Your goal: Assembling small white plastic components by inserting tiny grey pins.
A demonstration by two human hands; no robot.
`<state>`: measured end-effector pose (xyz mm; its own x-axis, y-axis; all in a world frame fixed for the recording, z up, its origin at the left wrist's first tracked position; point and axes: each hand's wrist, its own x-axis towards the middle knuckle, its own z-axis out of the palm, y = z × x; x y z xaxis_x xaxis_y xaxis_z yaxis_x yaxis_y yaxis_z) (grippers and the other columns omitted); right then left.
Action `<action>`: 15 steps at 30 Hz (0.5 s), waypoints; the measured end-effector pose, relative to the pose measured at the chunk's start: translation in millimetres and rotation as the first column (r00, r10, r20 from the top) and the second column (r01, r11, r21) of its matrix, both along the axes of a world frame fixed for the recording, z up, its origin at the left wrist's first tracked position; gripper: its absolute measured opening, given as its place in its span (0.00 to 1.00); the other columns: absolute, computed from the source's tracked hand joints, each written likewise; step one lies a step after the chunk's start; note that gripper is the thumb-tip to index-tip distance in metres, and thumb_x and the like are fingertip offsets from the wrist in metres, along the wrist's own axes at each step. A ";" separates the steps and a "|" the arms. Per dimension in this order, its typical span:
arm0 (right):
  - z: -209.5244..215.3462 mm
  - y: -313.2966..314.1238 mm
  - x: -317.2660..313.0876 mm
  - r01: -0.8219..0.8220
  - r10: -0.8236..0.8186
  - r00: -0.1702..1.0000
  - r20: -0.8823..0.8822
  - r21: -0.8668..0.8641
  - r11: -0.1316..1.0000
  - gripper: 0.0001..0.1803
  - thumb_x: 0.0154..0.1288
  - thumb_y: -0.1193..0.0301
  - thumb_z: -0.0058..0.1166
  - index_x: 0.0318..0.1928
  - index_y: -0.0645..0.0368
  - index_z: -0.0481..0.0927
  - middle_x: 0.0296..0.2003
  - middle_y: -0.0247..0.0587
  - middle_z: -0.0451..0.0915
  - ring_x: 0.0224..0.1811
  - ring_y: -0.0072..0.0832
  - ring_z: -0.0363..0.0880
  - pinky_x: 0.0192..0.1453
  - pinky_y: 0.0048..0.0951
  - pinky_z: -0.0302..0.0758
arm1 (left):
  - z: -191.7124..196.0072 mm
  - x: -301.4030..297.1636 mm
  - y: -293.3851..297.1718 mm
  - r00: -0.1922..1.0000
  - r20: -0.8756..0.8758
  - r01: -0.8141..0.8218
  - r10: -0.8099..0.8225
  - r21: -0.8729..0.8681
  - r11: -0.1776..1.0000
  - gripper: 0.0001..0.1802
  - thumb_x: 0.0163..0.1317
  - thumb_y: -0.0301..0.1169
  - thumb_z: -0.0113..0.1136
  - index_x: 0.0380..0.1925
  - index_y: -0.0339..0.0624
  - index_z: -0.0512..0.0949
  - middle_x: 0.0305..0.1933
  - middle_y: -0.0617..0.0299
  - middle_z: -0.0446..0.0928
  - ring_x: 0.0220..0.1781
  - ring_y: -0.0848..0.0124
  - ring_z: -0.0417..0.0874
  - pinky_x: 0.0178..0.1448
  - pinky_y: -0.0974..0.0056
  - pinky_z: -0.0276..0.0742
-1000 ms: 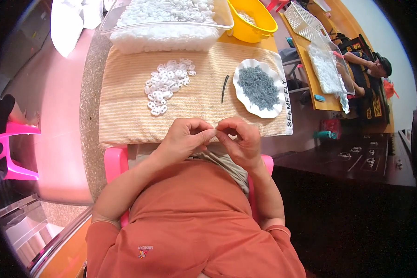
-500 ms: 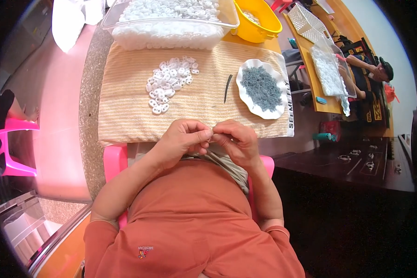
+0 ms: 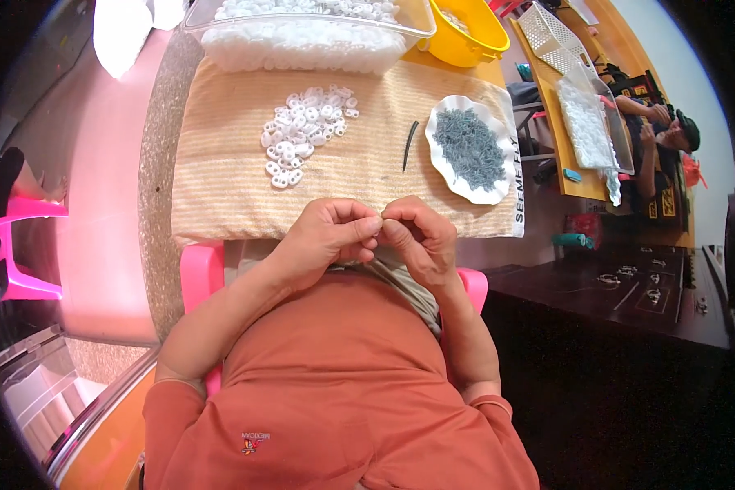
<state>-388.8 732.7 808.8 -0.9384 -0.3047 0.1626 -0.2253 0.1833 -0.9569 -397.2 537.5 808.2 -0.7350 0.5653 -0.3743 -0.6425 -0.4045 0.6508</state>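
Close together over the near edge of the striped towel (image 3: 220, 155), my left hand (image 3: 335, 234) and my right hand (image 3: 420, 242) meet at their fingertips. Both are closed in a pinch, and whatever lies between them is too small and covered to make out. Beyond my left hand lies a loose pile of small white plastic pieces (image 3: 306, 126) with holes. A thin dark stick-like piece (image 3: 410, 147) rests on the towel beyond my right hand. Beside it, a white wavy-rimmed dish (image 3: 510, 159) holds many small grey-blue pieces (image 3: 469, 149).
A clear bin (image 3: 302, 42) full of white pieces stands at the far edge, with a yellow basin (image 3: 474, 51) to its right. At another table on the right sits a person (image 3: 657, 135) near a second clear bin (image 3: 625, 139). Pink stool (image 3: 37, 211) at left.
The view has shifted slightly, so the towel and bins sit a little higher. My hands stay pinched together, with the right fingers tilted a bit differently. The person at right has moved their arms.
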 end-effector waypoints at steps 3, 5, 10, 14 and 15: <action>-3.1 -0.3 -1.1 0.005 -0.006 0.998 -0.064 -0.026 1.000 0.04 0.65 0.83 0.53 0.41 0.68 0.77 0.39 0.40 0.76 0.37 0.20 0.77 0.40 0.19 0.76 | -1.5 0.0 0.2 1.000 -0.014 -0.001 0.001 0.010 1.000 0.10 0.65 0.33 0.60 0.39 0.38 0.79 0.33 0.65 0.77 0.32 0.80 0.78 0.39 0.75 0.79; -2.3 -0.1 -1.4 -0.026 0.025 0.995 -0.092 -0.007 1.000 0.05 0.65 0.84 0.52 0.41 0.68 0.77 0.40 0.41 0.76 0.37 0.21 0.78 0.40 0.20 0.77 | -2.9 0.8 -0.7 1.000 -0.014 -0.003 0.003 0.011 1.000 0.09 0.65 0.33 0.60 0.39 0.38 0.79 0.33 0.65 0.77 0.32 0.80 0.78 0.38 0.75 0.79; -0.1 -2.4 0.8 -0.010 0.009 0.999 -0.040 -0.018 1.000 0.04 0.66 0.83 0.51 0.40 0.68 0.76 0.38 0.39 0.75 0.37 0.21 0.78 0.39 0.19 0.77 | -3.2 1.8 -1.5 1.000 -0.013 0.002 -0.001 0.024 1.000 0.09 0.65 0.32 0.60 0.40 0.38 0.78 0.34 0.64 0.77 0.33 0.79 0.79 0.40 0.74 0.79; 3.1 -6.1 4.3 0.056 -0.047 0.995 0.089 -0.107 0.993 0.03 0.69 0.80 0.49 0.39 0.68 0.75 0.36 0.38 0.75 0.36 0.19 0.77 0.39 0.19 0.77 | -1.7 1.1 -1.3 0.999 0.012 -0.052 0.052 0.020 0.998 0.08 0.64 0.28 0.60 0.41 0.37 0.78 0.37 0.61 0.80 0.37 0.75 0.82 0.41 0.72 0.81; 2.9 -6.5 4.6 0.056 -0.047 0.995 0.091 -0.108 0.993 0.03 0.69 0.80 0.49 0.39 0.68 0.75 0.36 0.38 0.75 0.36 0.19 0.77 0.39 0.19 0.77 | -2.2 1.3 -1.5 0.997 0.010 -0.077 0.076 0.024 0.997 0.09 0.64 0.27 0.60 0.42 0.36 0.78 0.38 0.60 0.80 0.38 0.74 0.83 0.41 0.72 0.81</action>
<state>-384.2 726.2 811.6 -0.9646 -0.2404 0.1084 -0.1321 0.0846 -0.9876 -395.9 536.0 806.0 -0.7732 0.5166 -0.3678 -0.6149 -0.4686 0.6343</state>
